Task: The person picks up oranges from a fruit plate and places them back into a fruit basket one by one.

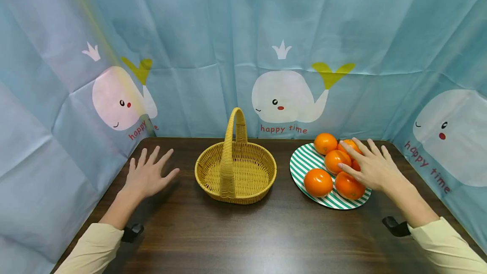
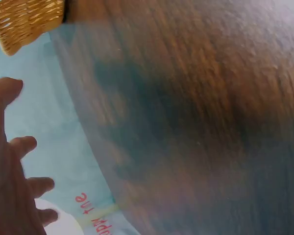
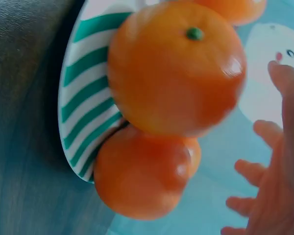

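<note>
Oranges (image 1: 337,162), six visible, are grouped on a striped plate (image 1: 302,160) at the right of the frame. Nearest the viewer, two pale yellow sleeves (image 1: 93,246) enter from the lower left and lower right corners. A black wrist mount (image 1: 132,232) extends from each sleeve's cuff. Dark brown wood-grain table (image 1: 243,236) fills the lower centre.

Left hand (image 1: 150,176): positioned over the table at the left of the frame, fingers extended and spread wide, thumb pointing towards the centre; it has hold of nothing.

Right hand (image 1: 374,167): positioned over the plate's right edge, fingers extended and spread apart, grasping nothing. In the head view its thumb and index finger overlap the oranges; in the right wrist view a gap separates the visible fingers from the fruit.

The plate carries green and white stripes, bare at its left side. Two oranges lie at its near side, one at mid-plate, two at the rear; another is partly hidden by the right hand.

Left of the plate, near frame centre, a yellow wicker basket (image 1: 236,199) stands upright, its arched handle (image 1: 227,155) raised. Behind the table hangs a light blue curtain (image 1: 190,24), printed with white whales (image 1: 283,92) and red "happy time" lettering (image 1: 283,129).
</note>
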A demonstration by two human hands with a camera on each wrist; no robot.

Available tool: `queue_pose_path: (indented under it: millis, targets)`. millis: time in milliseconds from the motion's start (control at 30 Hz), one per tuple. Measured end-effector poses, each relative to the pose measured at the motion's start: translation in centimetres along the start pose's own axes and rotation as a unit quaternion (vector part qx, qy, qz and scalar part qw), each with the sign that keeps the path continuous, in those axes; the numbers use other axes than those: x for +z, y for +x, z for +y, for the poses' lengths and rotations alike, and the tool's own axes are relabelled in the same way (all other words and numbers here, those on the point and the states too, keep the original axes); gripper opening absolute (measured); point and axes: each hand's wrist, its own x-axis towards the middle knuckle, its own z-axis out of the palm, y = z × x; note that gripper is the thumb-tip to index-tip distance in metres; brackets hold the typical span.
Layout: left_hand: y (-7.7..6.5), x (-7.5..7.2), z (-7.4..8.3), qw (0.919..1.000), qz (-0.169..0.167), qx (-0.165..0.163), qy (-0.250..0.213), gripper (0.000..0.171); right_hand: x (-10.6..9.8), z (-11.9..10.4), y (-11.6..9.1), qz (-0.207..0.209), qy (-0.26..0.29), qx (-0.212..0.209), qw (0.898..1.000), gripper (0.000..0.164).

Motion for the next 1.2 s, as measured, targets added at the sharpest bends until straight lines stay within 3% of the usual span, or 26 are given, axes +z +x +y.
queue_pose_path:
  millis: [100,233,333,433,533,733,1000,1200]
  targets:
    - [0.3,-0.2,0.0,0.9950,-0.001,0.034,-0.094,0.069,-0.6,0.5,0.0,0.051,0.051,-0.029,0.997,0.070]
    - [0.5,0.2,0.4,0.9690,-0.008,0.078,-0.234,0.051,-1.3,1.6,-0.7,0.136,0.127,-0.068,0.980,0.053]
    - [0.7,0.6,1.0,0.9526,0.000,0.094,-0.289,0.042,-1.6,2.6,-1.5,0.179,0.171,-0.070,0.966,0.040]
    - [0.8,0.9,1.7,0.9394,0.005,0.103,-0.327,0.040,-1.8,3.5,-2.2,0.185,0.221,-0.051,0.956,0.029]
    - [0.9,1.2,2.3,0.9287,0.005,0.111,-0.354,0.041,-1.8,4.4,-3.0,0.171,0.263,-0.032,0.949,0.022]
    - [1.2,2.2,3.4,0.9170,-0.003,0.133,-0.376,0.043,-1.2,5.6,-4.2,0.149,0.312,-0.012,0.938,0.018]
    - [1.5,2.8,4.0,0.9126,-0.006,0.136,-0.386,0.045,0.0,6.8,-5.4,0.139,0.349,-0.027,0.926,0.017]
    - [1.6,3.0,3.8,0.9068,-0.010,0.128,-0.402,0.046,1.3,7.5,-5.4,0.147,0.351,-0.003,0.925,0.017]
